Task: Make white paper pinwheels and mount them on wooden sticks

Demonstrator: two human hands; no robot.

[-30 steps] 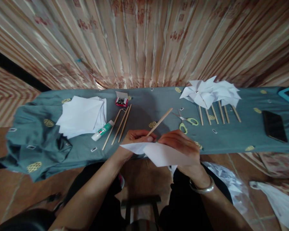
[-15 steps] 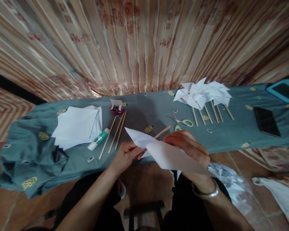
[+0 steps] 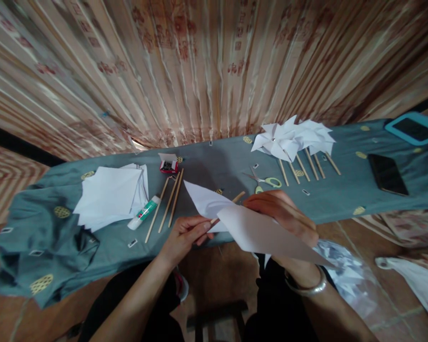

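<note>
Over the table's near edge I hold a white paper pinwheel with curved blades, tilted to the right. A wooden stick runs behind it; its middle is hidden by the paper. My left hand is closed, pinching the stick's near end between thumb and fingers. My right hand, with a bracelet at the wrist, is curled behind the blades and grips the pinwheel; its fingertips are partly hidden. Scissors with green handles lie just beyond that hand.
At left lie stacked white paper sheets, a glue stick, several loose sticks and an open red box of small dark pieces. Finished-looking pinwheels, a phone and a blue-framed tablet lie right.
The view has shifted slightly. My left hand has slid a little lower along the pinwheel, and more of the stick's near end shows. Both hands keep their hold.
</note>
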